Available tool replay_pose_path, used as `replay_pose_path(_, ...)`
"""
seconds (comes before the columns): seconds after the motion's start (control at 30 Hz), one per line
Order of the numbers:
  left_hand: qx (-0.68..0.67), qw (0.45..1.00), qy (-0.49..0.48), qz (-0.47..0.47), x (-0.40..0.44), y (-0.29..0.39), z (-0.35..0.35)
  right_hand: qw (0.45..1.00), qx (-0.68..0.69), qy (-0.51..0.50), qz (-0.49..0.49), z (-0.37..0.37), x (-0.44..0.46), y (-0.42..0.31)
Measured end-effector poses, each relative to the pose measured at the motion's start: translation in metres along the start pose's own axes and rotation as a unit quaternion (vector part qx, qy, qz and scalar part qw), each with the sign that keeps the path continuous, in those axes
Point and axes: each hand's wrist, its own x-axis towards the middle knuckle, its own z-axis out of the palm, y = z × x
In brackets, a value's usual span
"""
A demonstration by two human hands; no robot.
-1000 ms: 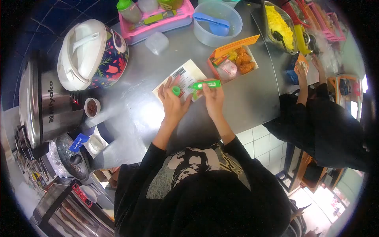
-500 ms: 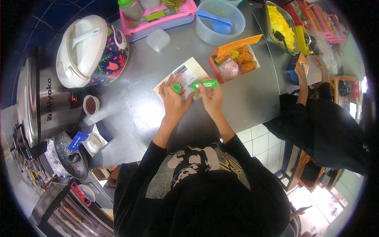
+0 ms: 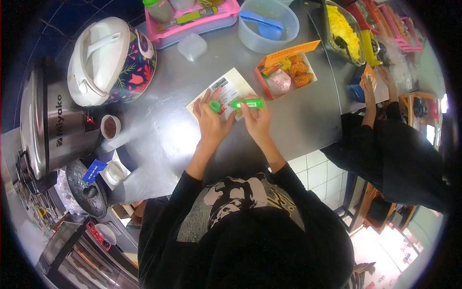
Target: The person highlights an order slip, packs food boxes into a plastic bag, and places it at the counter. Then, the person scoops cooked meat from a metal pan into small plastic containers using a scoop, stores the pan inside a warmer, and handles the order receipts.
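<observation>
Between the fingers of my right hand (image 3: 256, 120) is a green highlighter (image 3: 249, 103), uncapped, its tip pointing left over the paper. My left hand (image 3: 211, 120) pinches the green cap (image 3: 215, 106) and rests at the left part of a printed paper slip (image 3: 236, 82) on the metal counter. The hands are close together, thumbs near each other. Just right of the slip stands an open orange food box (image 3: 265, 86) holding fried chicken pieces (image 3: 299, 72) and a paper-wrapped bundle (image 3: 279, 82).
A clear tub (image 3: 250, 41) with a blue scoop and a pink tray (image 3: 197, 24) stand behind. To the left are a floral rice container (image 3: 132, 72), a Miyako cooker (image 3: 67, 120) and a small cup (image 3: 110, 127). At right, a co-worker's hands (image 3: 368, 86) hold another box.
Both hands stay nearly in place. The highlighter has shifted slightly left and down over the slip. The co-worker's hands have barely moved.
</observation>
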Motion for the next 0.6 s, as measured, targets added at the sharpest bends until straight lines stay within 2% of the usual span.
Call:
replay_pose_path(0.07, 0.000, 1.000, -0.004, -0.003, -0.0004, 0.0000, 0.0001, 0.998, 0.048, -0.021, 0.045, -0.0007, -0.0014, 0.0101)
replay_pose_path(0.17, -0.001, 1.000, -0.011, -0.011, 0.0002, 0.0010, -0.0006, 0.998, 0.046, 0.030, 0.029, -0.0010, 0.0037, 0.0109)
replay_pose_path(0.3, 0.000, 1.000, -0.013, -0.011, 0.0003, 0.0017, -0.0015, 0.999, 0.004, 0.021, 0.034, -0.0052, 0.0049, 0.0111)
replay_pose_path(0.4, -0.005, 1.000, -0.017, -0.020, 0.0002, 0.0016, -0.0012, 0.998, 0.026, 0.037, 0.037, -0.0026, 0.0016, 0.0077)
replay_pose_path(0.6, -0.003, 1.000, 0.002, -0.005, 0.0000, 0.0002, 0.0016, 0.999, 0.048, 0.004, 0.008, 0.0005, -0.0009, 0.0065)
